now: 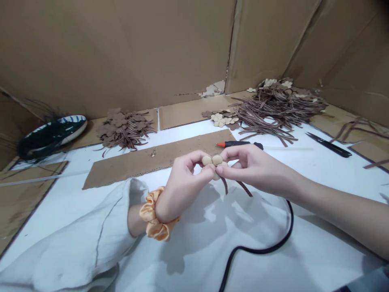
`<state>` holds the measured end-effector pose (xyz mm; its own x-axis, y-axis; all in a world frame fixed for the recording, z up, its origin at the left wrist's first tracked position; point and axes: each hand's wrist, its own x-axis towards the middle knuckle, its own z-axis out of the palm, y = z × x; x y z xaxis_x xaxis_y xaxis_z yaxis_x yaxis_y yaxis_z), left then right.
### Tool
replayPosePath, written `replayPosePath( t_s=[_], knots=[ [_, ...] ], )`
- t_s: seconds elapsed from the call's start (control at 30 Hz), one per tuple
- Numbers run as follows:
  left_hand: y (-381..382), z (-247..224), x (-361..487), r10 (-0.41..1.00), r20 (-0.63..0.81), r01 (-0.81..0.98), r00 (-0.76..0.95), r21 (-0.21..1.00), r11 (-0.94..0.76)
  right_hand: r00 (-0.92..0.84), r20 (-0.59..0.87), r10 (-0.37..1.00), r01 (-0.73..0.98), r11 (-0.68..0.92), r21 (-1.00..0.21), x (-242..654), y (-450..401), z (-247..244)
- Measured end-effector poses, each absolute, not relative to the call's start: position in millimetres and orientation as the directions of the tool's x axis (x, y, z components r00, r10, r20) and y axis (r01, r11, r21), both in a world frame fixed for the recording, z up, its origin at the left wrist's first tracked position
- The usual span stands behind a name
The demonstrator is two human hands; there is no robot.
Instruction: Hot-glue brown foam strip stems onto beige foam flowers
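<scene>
Between my two hands is a cream flower-shaped cutout [216, 160], held a little above the white tabletop. My left hand [190, 174], with an orange scrunchie at its wrist, pinches the flower's left side between thumb and fingers. From the right, my right hand [249, 164] pinches the other side. Two thin brown strips [243, 188] hang down below the flower; how they join it is hidden by my fingers. Just behind my right hand lies a black glue gun [240, 143] with an orange tip, its black cord curving toward me.
Brown flower cutouts with strips [123, 127] lie in a heap at the back left. At the back right is a larger pile of brown strips [273, 105], near cream flowers [220, 119]. Black tweezers [328, 144], a cardboard strip [130, 158] and a dish with dark threads [54, 136] are around. Cardboard walls [121, 52] stand behind.
</scene>
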<state>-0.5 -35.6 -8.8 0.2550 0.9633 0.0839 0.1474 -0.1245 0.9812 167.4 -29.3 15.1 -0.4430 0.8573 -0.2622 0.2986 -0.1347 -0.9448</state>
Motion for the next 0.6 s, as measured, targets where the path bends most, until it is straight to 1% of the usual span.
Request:
replayPosePath(
  t_s=[0.27,0.43,0.6],
  knots=[
    [-30.2,-10.4,-1.3,0.945,0.114,0.093,0.305,0.985,-0.149,-0.386,-0.219,0.896,0.28,-0.112,-0.953,171.2,-24.5,12.6],
    [-29.0,-6.8,-1.4,0.954,0.123,0.159,0.274,0.972,-0.171,-0.385,-0.21,0.899,0.277,-0.105,-0.955,173.8,-19.7,9.2],
    [-28.3,-6.6,-1.9,0.953,0.162,0.204,0.257,0.955,-0.217,-0.405,-0.215,0.889,0.297,-0.095,-0.95,173.1,-19.9,6.4]
  ],
)
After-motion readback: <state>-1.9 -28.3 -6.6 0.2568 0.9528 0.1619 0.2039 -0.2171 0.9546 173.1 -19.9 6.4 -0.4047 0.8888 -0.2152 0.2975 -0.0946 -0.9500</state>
